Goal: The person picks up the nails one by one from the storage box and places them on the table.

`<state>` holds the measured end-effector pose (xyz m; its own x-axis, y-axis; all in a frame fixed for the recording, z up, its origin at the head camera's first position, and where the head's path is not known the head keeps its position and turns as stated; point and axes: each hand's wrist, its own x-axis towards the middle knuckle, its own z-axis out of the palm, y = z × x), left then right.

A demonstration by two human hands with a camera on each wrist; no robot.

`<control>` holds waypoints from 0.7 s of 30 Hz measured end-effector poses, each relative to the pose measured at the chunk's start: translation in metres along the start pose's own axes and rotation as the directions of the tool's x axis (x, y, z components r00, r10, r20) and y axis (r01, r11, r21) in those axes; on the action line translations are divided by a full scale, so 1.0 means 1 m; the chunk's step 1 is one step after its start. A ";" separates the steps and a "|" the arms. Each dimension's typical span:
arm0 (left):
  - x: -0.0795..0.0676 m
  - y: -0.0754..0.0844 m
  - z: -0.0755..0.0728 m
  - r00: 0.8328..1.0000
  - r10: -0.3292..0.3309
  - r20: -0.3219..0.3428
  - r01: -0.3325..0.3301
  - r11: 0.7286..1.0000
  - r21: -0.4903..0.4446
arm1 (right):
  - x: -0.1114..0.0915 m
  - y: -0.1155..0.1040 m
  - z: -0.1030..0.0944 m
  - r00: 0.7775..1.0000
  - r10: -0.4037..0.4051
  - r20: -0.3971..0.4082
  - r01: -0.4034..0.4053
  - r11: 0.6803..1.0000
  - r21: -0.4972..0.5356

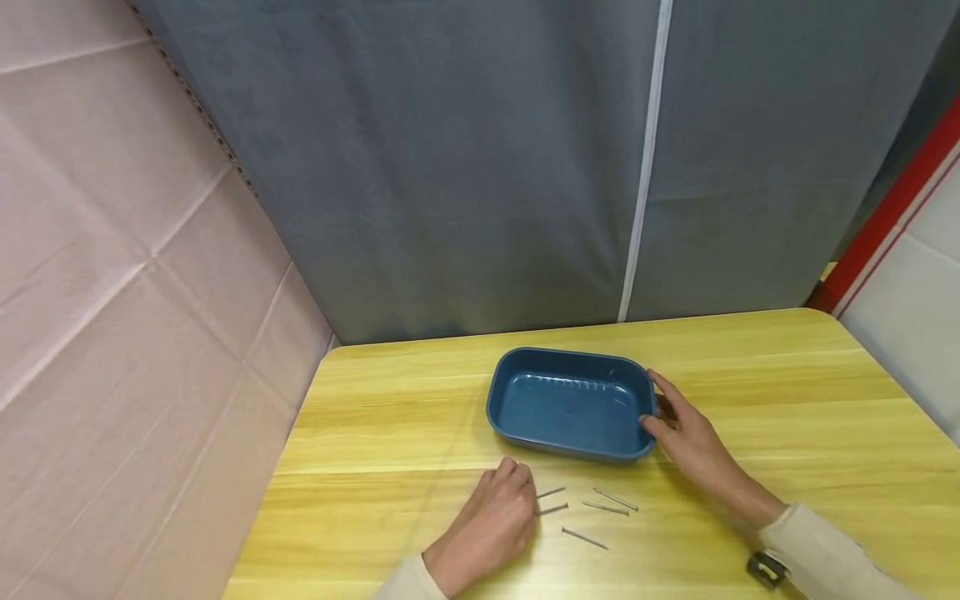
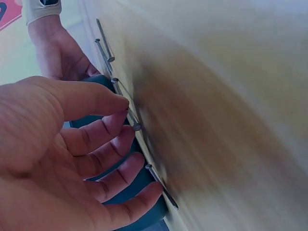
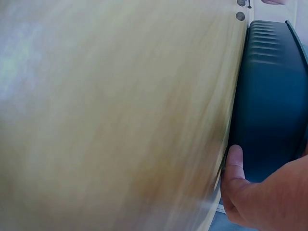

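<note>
A dark blue plastic tray (image 1: 566,408) stands on the wooden table with nothing inside it. My right hand (image 1: 693,437) grips its right end, with the thumb over the rim. In the right wrist view a finger (image 3: 235,161) lies low against the tray's side wall. My left hand (image 1: 495,517) is low over the tabletop, in front of the tray. Its thumb and index fingertips meet at a metal nail (image 2: 133,119) and seem to pinch it. Another nail (image 2: 162,187) lies by the little finger. To the right lie several loose nails (image 1: 585,537).
The table (image 1: 360,433) has a light wood grain. Behind its far edge hangs a grey curtain (image 1: 465,167) with a white strip. A pale pink cloth (image 1: 135,333) covers the left side, and a red and white panel (image 1: 892,233) stands at the right.
</note>
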<state>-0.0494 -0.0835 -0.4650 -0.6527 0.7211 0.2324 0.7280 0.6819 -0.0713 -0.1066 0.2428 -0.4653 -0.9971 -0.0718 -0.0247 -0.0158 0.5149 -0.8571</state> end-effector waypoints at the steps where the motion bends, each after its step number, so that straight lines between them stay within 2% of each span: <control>1: 0.000 0.001 0.000 1.000 -0.001 0.004 0.001 1.000 0.002 | 0.000 0.000 0.000 1.000 0.000 0.001 0.000 1.000 0.001; 12: -0.001 0.002 -0.003 0.999 -0.016 0.027 0.015 1.000 0.016 | -0.002 0.000 -0.001 1.000 -0.016 -0.006 0.016 1.000 0.003; 17: 0.000 -0.004 -0.012 0.995 -0.079 0.054 0.083 0.993 -0.082 | -0.005 -0.001 -0.005 0.999 -0.032 -0.011 0.032 0.999 -0.006; 21: 0.002 -0.009 -0.022 0.987 -0.147 0.057 0.156 0.970 -0.188 | -0.007 -0.002 -0.007 0.996 -0.080 -0.031 0.079 0.996 -0.047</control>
<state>-0.0528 -0.0906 -0.4425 -0.7637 0.6187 0.1843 0.6440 0.7502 0.1498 -0.0998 0.2486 -0.4597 -0.9945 -0.0862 0.0602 -0.0978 0.5473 -0.8312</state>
